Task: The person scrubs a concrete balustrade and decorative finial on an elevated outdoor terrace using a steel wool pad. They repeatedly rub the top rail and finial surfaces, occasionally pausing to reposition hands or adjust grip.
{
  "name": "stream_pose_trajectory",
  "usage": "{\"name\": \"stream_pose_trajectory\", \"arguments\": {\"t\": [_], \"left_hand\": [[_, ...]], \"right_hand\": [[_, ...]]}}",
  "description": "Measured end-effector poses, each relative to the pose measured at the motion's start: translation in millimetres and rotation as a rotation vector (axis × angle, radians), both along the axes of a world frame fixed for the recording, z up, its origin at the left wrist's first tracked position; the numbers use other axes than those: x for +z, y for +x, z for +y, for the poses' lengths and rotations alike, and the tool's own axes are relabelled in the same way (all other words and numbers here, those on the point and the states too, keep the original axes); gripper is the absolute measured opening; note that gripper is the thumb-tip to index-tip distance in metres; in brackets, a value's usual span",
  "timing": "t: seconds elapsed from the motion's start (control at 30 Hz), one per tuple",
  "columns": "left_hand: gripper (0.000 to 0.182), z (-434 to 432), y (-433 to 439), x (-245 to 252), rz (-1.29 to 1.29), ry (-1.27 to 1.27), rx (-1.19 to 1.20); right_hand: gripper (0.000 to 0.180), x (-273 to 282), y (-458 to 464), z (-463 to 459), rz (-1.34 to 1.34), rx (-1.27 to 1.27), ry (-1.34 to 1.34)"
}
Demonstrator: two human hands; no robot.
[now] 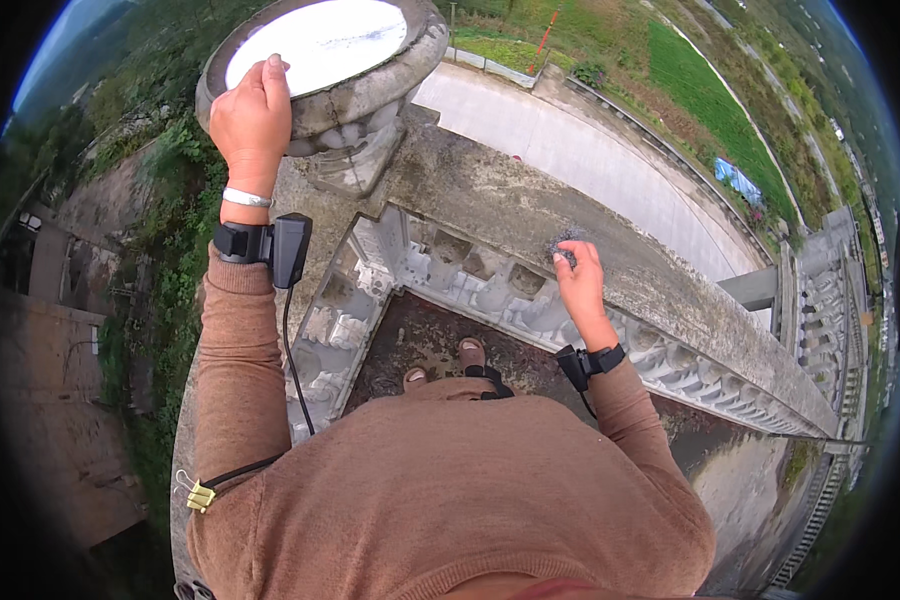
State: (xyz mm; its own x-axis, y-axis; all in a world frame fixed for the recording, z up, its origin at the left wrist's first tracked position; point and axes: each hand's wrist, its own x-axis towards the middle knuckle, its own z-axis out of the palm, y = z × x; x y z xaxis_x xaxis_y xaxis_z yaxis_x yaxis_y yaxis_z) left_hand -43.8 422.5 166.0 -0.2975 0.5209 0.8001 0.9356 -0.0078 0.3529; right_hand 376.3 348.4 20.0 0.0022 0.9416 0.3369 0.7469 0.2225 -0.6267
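Observation:
My left hand (253, 112) is at the rim of a round stone urn (412, 56) on the balustrade corner, its fingers closed at the edge of a white, bright round surface (322, 45) in the urn's mouth. Whether that is a sheet, a plate or water I cannot tell. My right hand (579, 274) rests at the weathered concrete top rail (495, 180), its fingers closed on a small dark grey, grainy clump (566, 256). Loose grey grains lie on the rail beside it. Both wrists carry black strapped devices with cables.
Carved balusters (517, 300) stand below the rail, and my feet in sandals are on the dark, stained floor (435, 330). Beyond the rail lie a concrete road (570, 157) far below and green fields. Shrubs and a roof show at the left. A gold binder clip (200, 496) holds the cable at my left sleeve.

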Motion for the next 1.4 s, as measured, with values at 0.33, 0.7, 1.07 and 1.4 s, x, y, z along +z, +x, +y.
{"name": "stream_pose_trajectory", "arguments": {"t": [0.33, 0.7, 1.07, 1.4], "left_hand": [[0.035, -6.6, 4.0, 10.7, 0.045, 0.048, -0.017], [0.03, -3.5, 1.1, 11.1, 0.024, 0.157, -0.067], [0.035, -2.6, -1.6, 5.8, -0.002, 0.024, -0.019], [0.044, 1.9, -6.6, 4.1, -0.069, -0.119, 0.068]], "right_hand": [[0.057, 239.8, -222.3, 199.0, -0.242, 0.872, 0.123], [0.028, 218.3, -291.1, 240.1, -0.893, 1.073, 0.118], [0.024, 250.8, -260.9, 246.6, -0.606, 0.991, 0.219], [0.029, 188.9, -93.2, 158.4, -0.39, 0.41, 0.367]]}}
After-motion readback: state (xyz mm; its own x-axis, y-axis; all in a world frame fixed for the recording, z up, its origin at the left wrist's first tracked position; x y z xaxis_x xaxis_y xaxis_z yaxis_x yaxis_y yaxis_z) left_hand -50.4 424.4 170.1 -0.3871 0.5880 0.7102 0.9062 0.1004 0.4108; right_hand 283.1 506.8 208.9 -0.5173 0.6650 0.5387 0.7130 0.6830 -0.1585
